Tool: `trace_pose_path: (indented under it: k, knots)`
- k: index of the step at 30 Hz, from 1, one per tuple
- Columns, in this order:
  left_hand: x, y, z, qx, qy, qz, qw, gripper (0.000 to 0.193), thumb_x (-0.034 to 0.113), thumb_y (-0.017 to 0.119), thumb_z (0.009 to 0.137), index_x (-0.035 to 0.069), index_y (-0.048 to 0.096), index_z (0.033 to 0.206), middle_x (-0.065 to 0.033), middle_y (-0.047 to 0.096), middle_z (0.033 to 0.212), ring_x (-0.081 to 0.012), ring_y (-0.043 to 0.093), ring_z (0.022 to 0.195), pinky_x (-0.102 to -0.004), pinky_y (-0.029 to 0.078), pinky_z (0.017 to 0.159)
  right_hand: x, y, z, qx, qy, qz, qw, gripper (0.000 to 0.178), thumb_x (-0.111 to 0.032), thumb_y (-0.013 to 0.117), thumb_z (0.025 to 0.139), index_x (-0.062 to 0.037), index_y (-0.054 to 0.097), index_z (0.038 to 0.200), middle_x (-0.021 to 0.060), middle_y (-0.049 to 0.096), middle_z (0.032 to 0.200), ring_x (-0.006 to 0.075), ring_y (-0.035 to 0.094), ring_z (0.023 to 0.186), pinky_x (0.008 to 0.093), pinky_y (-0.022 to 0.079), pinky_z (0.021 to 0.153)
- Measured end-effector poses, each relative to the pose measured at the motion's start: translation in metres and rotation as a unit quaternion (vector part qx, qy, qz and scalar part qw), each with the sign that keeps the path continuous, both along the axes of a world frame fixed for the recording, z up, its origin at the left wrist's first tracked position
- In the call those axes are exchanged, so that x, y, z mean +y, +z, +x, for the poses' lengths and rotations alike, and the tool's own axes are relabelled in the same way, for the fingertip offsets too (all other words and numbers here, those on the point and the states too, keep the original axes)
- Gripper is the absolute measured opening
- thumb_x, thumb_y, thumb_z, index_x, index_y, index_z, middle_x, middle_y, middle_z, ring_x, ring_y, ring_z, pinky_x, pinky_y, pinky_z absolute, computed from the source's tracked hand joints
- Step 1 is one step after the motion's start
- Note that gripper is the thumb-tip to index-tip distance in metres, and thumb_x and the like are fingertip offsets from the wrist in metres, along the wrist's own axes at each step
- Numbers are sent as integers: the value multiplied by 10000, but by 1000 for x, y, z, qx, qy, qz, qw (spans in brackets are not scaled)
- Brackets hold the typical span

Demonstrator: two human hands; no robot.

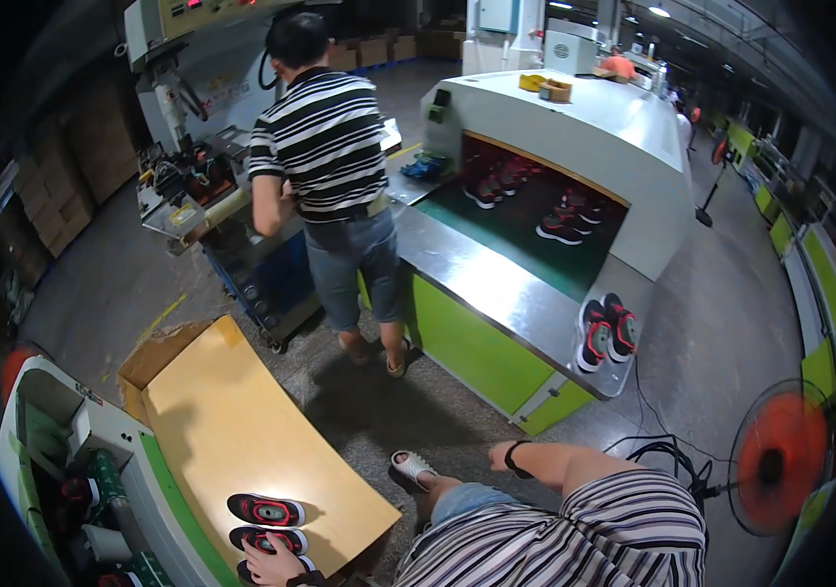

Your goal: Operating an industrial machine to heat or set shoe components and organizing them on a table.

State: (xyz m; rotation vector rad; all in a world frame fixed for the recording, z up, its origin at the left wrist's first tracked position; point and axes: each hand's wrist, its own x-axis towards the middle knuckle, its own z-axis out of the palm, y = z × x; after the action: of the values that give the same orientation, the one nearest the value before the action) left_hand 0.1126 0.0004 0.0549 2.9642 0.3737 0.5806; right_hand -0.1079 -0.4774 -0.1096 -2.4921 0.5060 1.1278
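Observation:
My left hand (pixel 274 564) is closed on a black sneaker (pixel 268 539) with red trim and a white sole, at the near end of a tan board. Beyond it lies a matching sneaker (pixel 265 510), sole down and apart from my fingers. Part of another shoe shows under the hand, mostly covered. My right hand (pixel 504 456) hangs beside my body, with a dark band at the wrist. Its fingers are loosely apart and foreshortened, and nothing shows in them.
A tan board (pixel 242 411) spans the left. A white and green conveyor machine (pixel 555 127) carries several sneakers; a pair of sneakers (pixel 606 333) stands on its metal corner. A co-worker (pixel 325 166) faces another machine (pixel 188 186). An orange fan (pixel 778 458) and black cables (pixel 667 452) are at right.

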Motion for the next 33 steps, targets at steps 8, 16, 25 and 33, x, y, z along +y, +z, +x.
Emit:
trace_pose_path:
  k: [8, 16, 25, 33]
  knots:
    - [16, -38, 10, 55, 46, 62, 995, 665, 636, 443, 929, 136, 510, 1362, -80, 601, 1247, -295, 557, 1118, -513, 421, 871, 17, -24, -129, -11, -104, 52, 993, 363, -288, 589, 780, -10, 743, 956, 239, 698, 1004, 396, 662, 980, 469, 514, 861]
    - [11, -34, 9, 70, 63, 55, 994, 654, 625, 469, 915, 153, 510, 1366, -54, 610, 1218, -267, 558, 1120, -500, 422, 863, 18, 0, -136, -74, -220, 30, 972, 381, -351, 607, 839, -78, 714, 1083, 177, 701, 1081, 351, 648, 1056, 448, 495, 913]
    - [7, -22, -2, 75, 57, 31, 995, 672, 635, 474, 908, 149, 501, 1371, -58, 606, 1228, -259, 539, 1171, -496, 411, 887, 18, 1, -151, -19, -161, 26, 986, 395, -366, 614, 867, -86, 700, 1133, 159, 700, 1101, 331, 640, 1081, 445, 490, 914]
    - [10, -31, 4, 61, 51, 32, 996, 678, 638, 469, 904, 142, 503, 1365, -54, 605, 1217, -242, 536, 1176, -505, 416, 875, 4, 8, -148, -51, -185, 9, 981, 385, -370, 621, 836, -85, 722, 1073, 156, 712, 1058, 329, 657, 1036, 453, 498, 893]
